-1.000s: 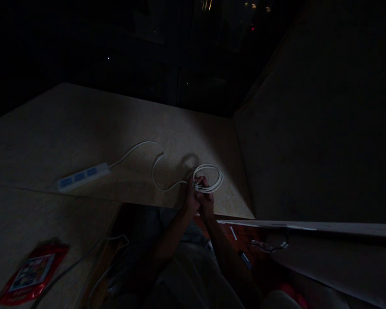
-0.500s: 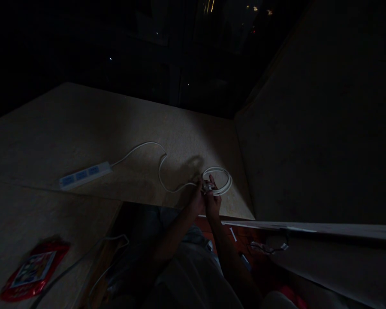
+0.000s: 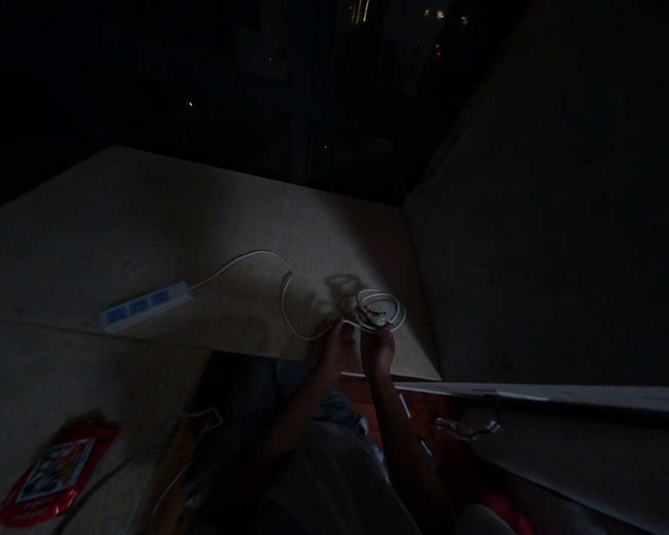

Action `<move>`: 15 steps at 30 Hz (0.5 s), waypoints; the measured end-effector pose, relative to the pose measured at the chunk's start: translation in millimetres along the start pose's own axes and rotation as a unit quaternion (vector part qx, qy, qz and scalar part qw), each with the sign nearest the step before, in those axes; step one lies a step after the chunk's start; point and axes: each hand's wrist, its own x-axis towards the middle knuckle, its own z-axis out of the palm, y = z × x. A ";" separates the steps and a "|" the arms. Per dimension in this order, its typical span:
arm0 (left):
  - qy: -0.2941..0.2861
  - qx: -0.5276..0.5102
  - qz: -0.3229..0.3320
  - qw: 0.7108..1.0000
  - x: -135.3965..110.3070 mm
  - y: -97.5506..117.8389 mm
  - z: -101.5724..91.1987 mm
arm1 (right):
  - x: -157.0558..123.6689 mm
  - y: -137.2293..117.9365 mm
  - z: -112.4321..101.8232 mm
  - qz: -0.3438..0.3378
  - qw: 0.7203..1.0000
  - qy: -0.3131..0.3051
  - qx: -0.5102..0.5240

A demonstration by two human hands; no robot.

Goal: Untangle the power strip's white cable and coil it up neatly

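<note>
The left hand [image 3: 336, 352] and right hand [image 3: 377, 352], together a second ago, are now apart, well right of the power strip [image 3: 146, 305]: the left pinches its white cord [image 3: 262, 251], the right grips the coil [image 3: 404, 316]. Nearer than the strip lies a red packet [image 3: 56, 475], contents hidden. Behind the strip, the tabletop [image 3: 228, 204] runs to its far edge.

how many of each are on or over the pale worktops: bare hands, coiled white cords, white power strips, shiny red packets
Bare left hand and right hand: 2
Coiled white cord: 1
White power strip with blue sockets: 1
Shiny red packet: 1
Total: 5
</note>
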 end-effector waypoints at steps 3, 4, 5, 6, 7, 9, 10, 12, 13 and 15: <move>-0.012 -0.119 -0.062 0.991 -9.3 15.0 -8.4 | 1.3 -8.0 3.7 0.007 0.997 0.000 0.071; -0.014 -0.148 -0.073 0.986 -11.3 19.8 -10.4 | 1.2 -10.7 4.7 0.014 0.996 0.001 0.086; -0.015 -0.170 -0.071 0.983 -12.6 24.2 -11.8 | 1.0 -13.4 5.3 0.021 0.995 0.003 0.097; -0.016 -0.185 -0.056 0.981 -13.2 28.0 -12.7 | 1.0 -15.8 5.2 0.028 0.994 0.005 0.107; -0.017 -0.194 -0.033 0.980 -13.0 31.0 -13.2 | 1.2 -18.0 4.4 0.035 0.992 0.008 0.119; -0.023 -0.194 0.008 0.981 -11.4 34.3 -13.6 | 2.7 -21.1 0.2 0.050 0.987 0.014 0.150; -0.028 -0.189 0.021 0.981 -10.2 34.7 -13.7 | 3.9 -21.9 -3.1 0.056 0.984 0.020 0.168; -0.044 -0.165 0.032 0.985 -7.4 33.3 -14.2 | 6.9 -21.3 -11.5 0.069 0.977 0.035 0.201; -0.057 -0.147 0.036 0.987 -6.0 32.0 -14.8 | 8.5 -20.0 -16.3 0.075 0.973 0.044 0.212; -0.071 -0.105 0.045 0.991 -3.0 29.6 -16.3 | 11.3 -16.0 -25.4 0.087 0.968 0.070 0.227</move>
